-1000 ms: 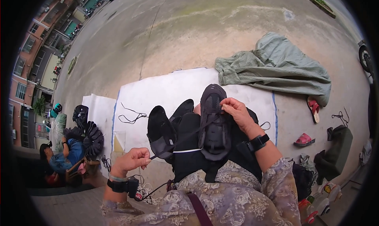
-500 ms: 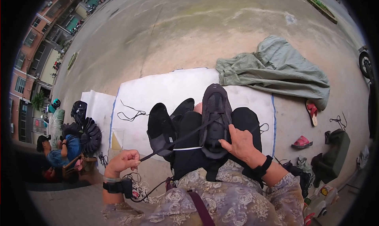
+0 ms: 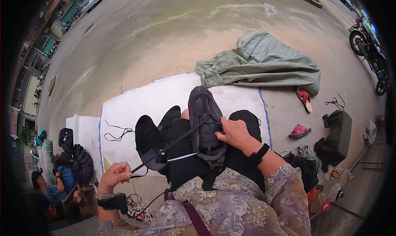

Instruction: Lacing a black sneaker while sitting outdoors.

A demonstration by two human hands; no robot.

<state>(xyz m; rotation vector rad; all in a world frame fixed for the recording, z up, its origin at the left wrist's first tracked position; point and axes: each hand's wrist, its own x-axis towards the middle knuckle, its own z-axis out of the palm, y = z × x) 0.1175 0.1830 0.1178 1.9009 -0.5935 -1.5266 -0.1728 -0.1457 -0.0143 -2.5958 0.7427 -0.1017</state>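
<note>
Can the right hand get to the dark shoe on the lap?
Most likely yes. The right hand is at the shoe's right edge, with nothing seen between them. The lace stretching to the left hand runs off the shoe's left side, so it shouldn't block.

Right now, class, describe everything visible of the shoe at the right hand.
The dark grey shoe has a mesh panel and a flat, dark lace across its upper. It lies lengthwise over the person's lap, upper side facing up. The right hand appears to touch its right edge; the left hand draws the lace leftward.
</note>
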